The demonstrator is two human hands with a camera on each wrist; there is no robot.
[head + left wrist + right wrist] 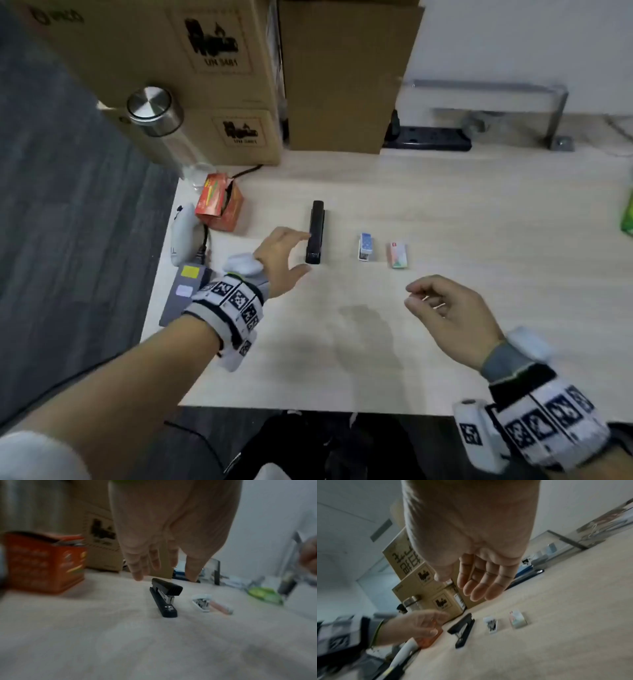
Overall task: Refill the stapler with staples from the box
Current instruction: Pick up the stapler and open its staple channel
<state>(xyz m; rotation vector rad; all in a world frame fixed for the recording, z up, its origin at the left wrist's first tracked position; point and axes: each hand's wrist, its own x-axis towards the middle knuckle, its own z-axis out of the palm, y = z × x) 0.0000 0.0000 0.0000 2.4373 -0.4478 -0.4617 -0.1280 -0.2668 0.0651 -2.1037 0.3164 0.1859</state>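
A black stapler [315,232] lies closed on the pale wooden table [342,342], its length pointing away from me. My left hand [301,253] hovers just left of it, fingers and thumb spread and holding nothing. The fingertips [137,574] reach toward the stapler's [164,597] far end; I cannot tell if they touch. Right of the stapler sit a small white and blue item [365,246] and a pink and green staple box [397,254]. My right hand [411,296] floats nearer me with loosely curled fingers [481,588], empty, short of the staple box [518,619].
An orange carton [219,202], a white controller [185,236] and a grey device [181,291] crowd the table's left edge. Cardboard boxes [205,68], a steel-lidded bottle [156,109] and a black power strip [428,138] line the back. A green item [628,219] sits far right.
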